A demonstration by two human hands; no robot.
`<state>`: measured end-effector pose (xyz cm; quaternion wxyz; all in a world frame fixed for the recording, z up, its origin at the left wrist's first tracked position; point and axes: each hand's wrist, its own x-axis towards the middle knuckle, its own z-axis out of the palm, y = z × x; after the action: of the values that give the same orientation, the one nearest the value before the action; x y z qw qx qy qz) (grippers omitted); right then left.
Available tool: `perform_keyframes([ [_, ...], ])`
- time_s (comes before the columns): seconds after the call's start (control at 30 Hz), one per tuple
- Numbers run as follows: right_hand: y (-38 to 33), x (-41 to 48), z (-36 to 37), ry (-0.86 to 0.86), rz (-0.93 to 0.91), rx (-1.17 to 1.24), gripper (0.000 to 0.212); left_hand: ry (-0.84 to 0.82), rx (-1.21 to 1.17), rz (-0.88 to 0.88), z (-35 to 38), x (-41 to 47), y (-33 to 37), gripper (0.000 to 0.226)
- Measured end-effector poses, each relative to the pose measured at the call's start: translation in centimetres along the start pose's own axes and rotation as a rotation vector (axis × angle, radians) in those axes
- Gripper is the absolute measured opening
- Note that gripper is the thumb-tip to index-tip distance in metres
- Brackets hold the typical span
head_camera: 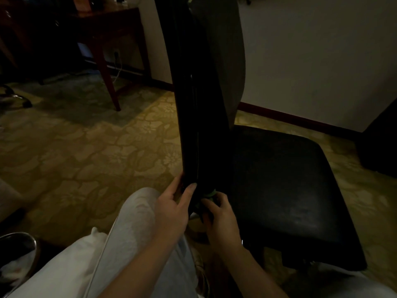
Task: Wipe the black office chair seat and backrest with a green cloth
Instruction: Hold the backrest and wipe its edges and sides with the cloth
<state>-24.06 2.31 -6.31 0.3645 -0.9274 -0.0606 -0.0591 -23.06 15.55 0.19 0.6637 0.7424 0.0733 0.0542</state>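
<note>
- Your left grip (175, 203) is clenched round the backrest (206, 93) at its bottom edge, bracing it.
- Your right grip (219, 214) is grasping the bunched green cloth (211, 193), which is pressed on the backrest base, just beside the seat (290, 190) rear.
- Seat carries no cloth. Too dim to tell if it's wiped.
- My read: you're mid-task on the low backrest, with the upper backrest likely left.
</note>
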Motion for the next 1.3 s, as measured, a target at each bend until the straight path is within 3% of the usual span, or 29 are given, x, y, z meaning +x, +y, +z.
perform_keyframes([
  [0.17, -0.1, -0.9, -1.5, -0.112, 0.037, 0.026, 0.045, -0.016, 0.022, -0.005, -0.4, 0.1, 0.5, 0.037],
  [0.37, 0.2, -2.0, -5.9, 0.106, 0.011, 0.060, 0.043, -0.103, -0.041, -0.039, -1.2, 0.7, 2.7, 0.026],
  [0.57, -4.2, 1.0, -10.6, 0.302, -0.148, 0.143, 0.051, -0.112, 0.008, 0.100, -1.8, 1.6, 7.2, 0.028],
  [0.97, -12.3, 4.0, -16.2, 0.280, -0.366, -0.001, 0.056, -0.171, -0.048, 0.335, -3.9, 4.2, 16.6, 0.055],
  [1.13, -15.8, 5.7, -18.1, 0.391, -0.482, -0.014, 0.050, -0.170, -0.031, 0.386, -4.2, 4.8, 20.3, 0.043],
  [1.3, -17.2, 6.8, -17.6, 0.399, -0.479, -0.118, 0.048, -0.156, 0.022, 0.379, -4.2, 5.1, 21.8, 0.034],
])
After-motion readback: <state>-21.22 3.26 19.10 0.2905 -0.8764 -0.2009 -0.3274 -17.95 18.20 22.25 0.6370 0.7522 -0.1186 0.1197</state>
